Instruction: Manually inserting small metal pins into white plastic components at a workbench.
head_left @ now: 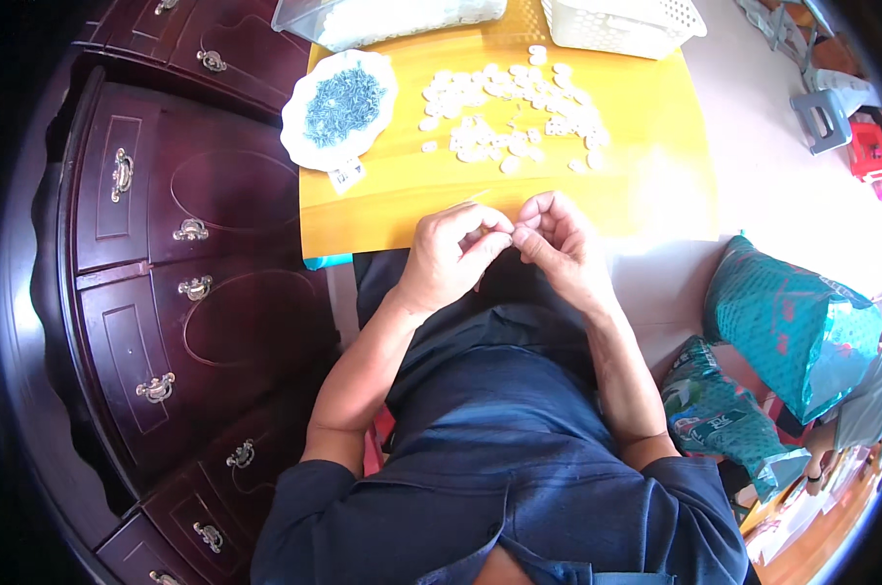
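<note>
Just over the near edge of the yellow wooden table [382, 219], my two hands meet fingertip to fingertip. My left hand [452, 252] is closed in a pinch, and a thin pale strand or stick shows above its knuckles. Thumb and forefinger of my right hand [566, 252] pinch at the same spot. Whatever lies between the fingertips is too small to make out. Beyond the hands, several small white roundish pieces [509, 164] are scattered over the tabletop. To their left stands a white scalloped dish [293, 136] heaped with small dark metal-looking pieces [345, 105].
A clear plastic bin [363, 34] and a white perforated basket [621, 34] stand at the table's far edge. Dark red drawers [236, 195] line the left side. Teal bags [792, 322] rest at the right, with a grey stool [826, 117] farther off. Another person's arm [823, 450] shows at lower right.
</note>
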Demonstrator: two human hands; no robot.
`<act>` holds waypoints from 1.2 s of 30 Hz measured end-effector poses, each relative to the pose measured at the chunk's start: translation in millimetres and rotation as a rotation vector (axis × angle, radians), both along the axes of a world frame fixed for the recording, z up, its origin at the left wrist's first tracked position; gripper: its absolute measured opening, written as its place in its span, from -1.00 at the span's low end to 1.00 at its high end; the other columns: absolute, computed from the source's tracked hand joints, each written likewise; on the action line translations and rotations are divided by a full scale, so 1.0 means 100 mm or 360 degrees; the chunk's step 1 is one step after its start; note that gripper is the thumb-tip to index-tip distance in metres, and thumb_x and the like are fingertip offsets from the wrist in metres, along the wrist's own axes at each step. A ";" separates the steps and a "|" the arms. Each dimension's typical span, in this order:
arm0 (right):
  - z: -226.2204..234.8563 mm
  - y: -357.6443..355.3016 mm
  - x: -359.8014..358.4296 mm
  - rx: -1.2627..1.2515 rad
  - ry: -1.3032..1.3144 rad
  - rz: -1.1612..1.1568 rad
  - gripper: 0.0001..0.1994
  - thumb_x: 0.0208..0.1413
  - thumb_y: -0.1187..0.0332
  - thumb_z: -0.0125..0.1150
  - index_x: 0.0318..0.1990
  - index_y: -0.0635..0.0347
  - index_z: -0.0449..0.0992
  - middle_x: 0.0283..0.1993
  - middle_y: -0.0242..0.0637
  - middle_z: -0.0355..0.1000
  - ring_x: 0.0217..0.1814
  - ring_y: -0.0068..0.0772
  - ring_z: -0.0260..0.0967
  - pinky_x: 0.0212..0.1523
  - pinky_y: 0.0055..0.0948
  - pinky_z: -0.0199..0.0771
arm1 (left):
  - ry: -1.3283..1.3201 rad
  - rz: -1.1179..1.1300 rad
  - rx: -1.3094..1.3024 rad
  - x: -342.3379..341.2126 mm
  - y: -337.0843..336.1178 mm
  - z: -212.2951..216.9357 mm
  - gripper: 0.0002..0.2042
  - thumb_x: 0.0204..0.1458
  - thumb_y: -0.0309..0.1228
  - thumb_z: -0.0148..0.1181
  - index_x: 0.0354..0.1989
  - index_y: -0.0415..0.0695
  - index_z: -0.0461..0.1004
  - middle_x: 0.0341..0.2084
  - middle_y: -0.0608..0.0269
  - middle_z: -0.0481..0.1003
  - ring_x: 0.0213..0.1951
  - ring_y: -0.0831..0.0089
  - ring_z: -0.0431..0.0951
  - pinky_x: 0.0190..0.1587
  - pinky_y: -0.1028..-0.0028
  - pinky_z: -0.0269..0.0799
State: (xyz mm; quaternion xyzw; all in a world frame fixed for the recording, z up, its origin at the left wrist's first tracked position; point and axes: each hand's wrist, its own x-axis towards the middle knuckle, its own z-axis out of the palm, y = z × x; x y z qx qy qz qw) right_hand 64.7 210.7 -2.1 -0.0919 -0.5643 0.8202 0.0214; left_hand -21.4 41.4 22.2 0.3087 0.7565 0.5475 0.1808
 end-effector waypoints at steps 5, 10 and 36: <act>-0.01 0.16 0.01 0.0770 -0.0155 -0.0266 -0.87 0.32 0.42 0.17 -0.04 0.21 0.50 -0.24 -0.49 0.45 -0.24 -0.65 0.36 -0.14 -0.57 0.44 | 0.0034 0.0041 0.0084 0.01 -0.04 -0.06 -0.96 0.12 -0.61 0.24 -0.28 -0.27 0.53 -0.49 0.32 0.54 -0.49 0.66 0.51 -0.42 0.61 0.41; 0.17 0.27 -0.04 0.1691 -0.0094 -0.0452 -0.89 0.22 0.44 0.26 -0.15 0.24 0.59 -0.29 -0.25 0.49 -0.30 -0.43 0.46 -0.25 -0.48 0.49 | 0.0033 0.0064 0.0013 -0.04 -0.12 -0.16 -0.96 0.13 -0.59 0.24 -0.28 -0.27 0.53 -0.50 0.33 0.53 -0.50 0.65 0.50 -0.41 0.61 0.41; 0.03 0.09 -0.20 0.1917 -0.0056 -0.0451 -0.83 0.14 0.38 0.34 -0.16 0.22 0.60 -0.31 -0.12 0.47 -0.31 -0.15 0.54 -0.25 -0.29 0.53 | 0.0040 0.0082 0.0055 0.00 -0.04 -0.18 -0.95 0.10 -0.61 0.27 -0.28 -0.25 0.54 -0.53 0.36 0.54 -0.54 0.68 0.49 -0.46 0.63 0.42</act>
